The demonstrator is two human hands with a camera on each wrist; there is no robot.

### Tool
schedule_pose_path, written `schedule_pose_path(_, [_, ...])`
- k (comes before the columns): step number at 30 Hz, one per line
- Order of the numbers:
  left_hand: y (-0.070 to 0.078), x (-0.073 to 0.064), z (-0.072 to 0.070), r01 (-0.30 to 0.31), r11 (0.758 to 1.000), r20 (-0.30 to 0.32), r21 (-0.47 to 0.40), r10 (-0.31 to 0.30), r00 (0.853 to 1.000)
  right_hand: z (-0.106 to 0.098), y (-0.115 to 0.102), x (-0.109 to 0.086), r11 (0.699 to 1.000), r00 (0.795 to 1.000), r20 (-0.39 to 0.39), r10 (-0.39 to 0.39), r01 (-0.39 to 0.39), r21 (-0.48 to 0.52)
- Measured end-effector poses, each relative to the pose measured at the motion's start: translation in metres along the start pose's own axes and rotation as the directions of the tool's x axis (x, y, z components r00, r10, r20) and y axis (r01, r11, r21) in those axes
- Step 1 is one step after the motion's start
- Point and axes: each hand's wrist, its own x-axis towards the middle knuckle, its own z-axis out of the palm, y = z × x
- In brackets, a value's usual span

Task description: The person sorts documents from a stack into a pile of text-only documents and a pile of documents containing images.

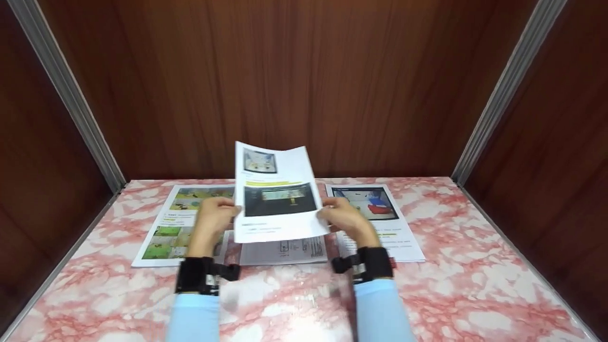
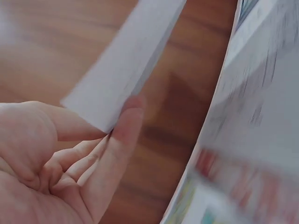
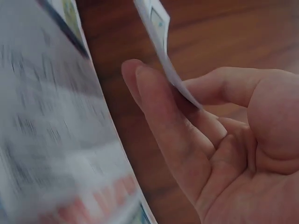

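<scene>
Both hands hold up a printed sheet of paper [image 1: 280, 225] by its two side edges, above the table. It carries a small picture at the top, a yellow-highlighted line and a larger dark picture. My left hand [image 1: 216, 218] pinches the left edge between thumb and fingers; in the left wrist view the sheet [image 2: 126, 65] shows as a narrow strip in the grip. My right hand [image 1: 346, 218] pinches the right edge in the same manner. Beneath the raised sheet lies another printed page [image 1: 285, 252], its upper part hidden by it.
On the red-and-white marbled table [image 1: 294, 304], a page with green pictures [image 1: 164, 232] lies at left. At right lies a page with a red-and-blue picture [image 1: 403, 237]. A brown wood-grain wall [image 1: 294, 85] stands behind, with side panels left and right.
</scene>
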Motion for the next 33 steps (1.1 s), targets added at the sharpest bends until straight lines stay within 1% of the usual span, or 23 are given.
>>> schedule_pose_path(2, [0.005,0.000,0.020,-0.015,0.999,-0.004,-0.028,0.015,1.000,-0.020,0.005,-0.004,1.000,1.000,-0.011,0.002,-0.002,-0.002])
schedule_pose_path(5, [0.014,-0.002,0.052,-0.040,0.998,-0.013,-0.045,0.039,0.999,-0.051,0.014,-0.012,1.000,1.000,-0.029,0.007,-0.007,0.021])
schedule_pose_path(9, [0.025,-0.007,0.092,-0.050,0.998,-0.022,-0.039,0.049,0.999,-0.087,0.027,-0.026,0.998,0.999,-0.042,0.023,-0.020,0.068])
schedule_pose_path(12, [0.030,-0.014,0.119,-0.030,0.997,0.000,-0.070,0.030,1.000,-0.111,0.036,-0.039,0.996,0.998,-0.053,0.038,-0.033,0.079])
schedule_pose_path(15, [0.033,-0.021,0.144,-0.010,0.989,0.045,-0.150,0.017,0.999,-0.132,0.043,-0.049,0.997,0.995,-0.085,0.046,-0.040,0.068])
schedule_pose_path(16, [0.034,-0.023,0.151,-0.014,0.987,0.051,-0.160,0.023,0.998,-0.138,0.046,-0.053,0.997,0.994,-0.093,0.048,-0.042,0.065])
schedule_pose_path(17, [0.035,-0.025,0.157,-0.018,0.985,0.052,-0.170,0.027,0.998,-0.143,0.048,-0.055,0.997,0.993,-0.103,0.053,-0.047,0.065])
schedule_pose_path(19, [0.036,-0.028,0.169,-0.043,0.982,0.043,-0.183,0.051,0.998,-0.152,0.054,-0.059,0.995,0.990,-0.120,0.068,-0.059,0.082])
schedule_pose_path(22, [0.035,-0.031,0.182,-0.083,0.983,0.017,-0.165,0.087,0.996,-0.159,0.062,-0.061,0.989,0.987,-0.133,0.094,-0.077,0.125])
schedule_pose_path(24, [0.032,-0.032,0.189,-0.086,0.978,0.036,-0.188,0.094,0.995,-0.163,0.068,-0.062,0.983,0.982,-0.146,0.117,-0.093,0.160])
schedule_pose_path(27, [0.027,-0.035,0.199,-0.066,0.975,0.078,-0.213,0.084,0.993,-0.168,0.078,-0.064,0.978,0.978,-0.155,0.140,-0.112,0.178])
schedule_pose_path(31, [0.024,-0.038,0.211,-0.054,0.967,0.123,-0.248,0.086,0.989,-0.173,0.088,-0.067,0.976,0.975,-0.173,0.137,-0.103,0.191])
schedule_pose_path(33, [0.023,-0.039,0.216,-0.055,0.960,0.151,-0.274,0.099,0.984,-0.175,0.091,-0.068,0.970,0.976,-0.170,0.138,-0.098,0.224])
